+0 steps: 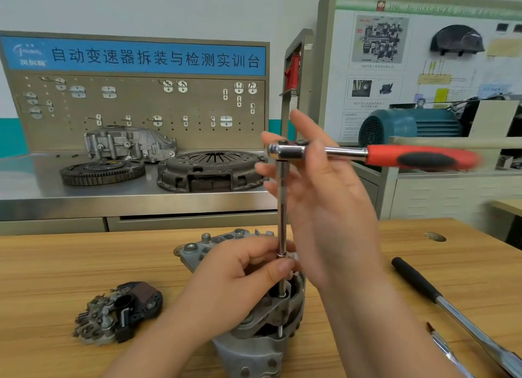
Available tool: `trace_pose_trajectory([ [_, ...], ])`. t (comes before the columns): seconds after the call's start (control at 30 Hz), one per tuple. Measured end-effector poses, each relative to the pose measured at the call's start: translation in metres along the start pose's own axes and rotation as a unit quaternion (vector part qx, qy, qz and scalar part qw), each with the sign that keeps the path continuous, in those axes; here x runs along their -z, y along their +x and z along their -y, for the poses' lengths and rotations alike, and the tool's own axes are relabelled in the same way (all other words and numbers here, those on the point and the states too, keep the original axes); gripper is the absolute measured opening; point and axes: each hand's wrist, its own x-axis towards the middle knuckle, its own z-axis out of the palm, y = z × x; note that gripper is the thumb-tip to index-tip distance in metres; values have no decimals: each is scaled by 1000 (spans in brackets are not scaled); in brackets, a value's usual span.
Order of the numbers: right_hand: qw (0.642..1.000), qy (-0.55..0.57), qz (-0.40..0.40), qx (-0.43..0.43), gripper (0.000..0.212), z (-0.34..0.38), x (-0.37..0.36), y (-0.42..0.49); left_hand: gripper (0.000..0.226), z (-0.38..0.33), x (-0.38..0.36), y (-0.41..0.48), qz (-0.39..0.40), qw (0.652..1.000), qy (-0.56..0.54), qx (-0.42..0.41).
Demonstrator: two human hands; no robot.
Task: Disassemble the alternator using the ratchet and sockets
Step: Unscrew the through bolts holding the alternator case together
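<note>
Alternator (254,346) stands on the wooden table (84,264) just below me. My left hand (234,281) pinches the lower end of the upright extension bar (281,208) over it. My right hand (324,197), fingers spread straight, lies against the head of the red-handled ratchet (367,154) on top.

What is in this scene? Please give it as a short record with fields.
ratchet: red handle, level, on top of the upright extension bar
bar's lower end: goes down into the alternator
left hand: pinches the extension bar low down
right hand: open fingers against the ratchet head
support: wooden table
also lying there: rectifier assembly at left, black-handled bar at right
</note>
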Motion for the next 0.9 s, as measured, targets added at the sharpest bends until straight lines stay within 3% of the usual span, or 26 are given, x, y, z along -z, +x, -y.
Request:
trace_pose_trajectory([
  [0.1, 995, 82, 14, -57, 37, 5, 1, 3, 23, -4, 0, -1, 19, 1000, 17, -11],
  [0.17, 996, 69, 15, -47, 31, 4, 1, 3, 23, -4, 1, -1, 19, 1000, 14, -5],
  [0.23, 999, -36, 1, 30, 21, 2, 2, 2, 20, -1, 2, -1, 11, 1000, 0, 10],
  [0.3, 970, -196, -8, 143, 20, 1, 2, 0, 16, 1, 2, 0, 1, 1000, -24, 19],
  [0.37, 957, -243, -12, 158, 22, -1, 1, -1, 14, 1, 2, 0, -2, 999, -36, 11],
  [0.47, 997, -56, -19, 56, 22, 0, -1, 1, 12, 3, 5, 0, 3, 1000, -26, -3],
  [0.53, 998, 64, 4, -23, 29, 2, 1, 3, 21, 2, 7, 0, 26, 999, -33, -12],
  [0.63, 990, 110, 9, -89, 43, 3, 2, 2, 22, 0, 9, -1, 44, 998, -31, -12],
  [0.7, 997, 55, 5, -55, 35, -1, 2, 1, 17, 1, 10, 0, 35, 999, -31, -11],
  [0.77, 998, -51, -15, 45, 20, -1, 1, 2, 13, 3, 11, 0, 22, 999, -45, 1],
  [0.83, 967, -186, -23, 173, 20, 2, 0, 2, 11, 4, 11, 1, 13, 998, -64, 13],
  [0.87, 951, -232, -16, 207, 21, 0, 2, 2, 14, 5, 10, 1, 9, 998, -68, 13],
  [0.9, 956, -224, -14, 189, 22, 0, 1, 1, 16, 6, 10, 1, 4, 998, -67, 12],
])
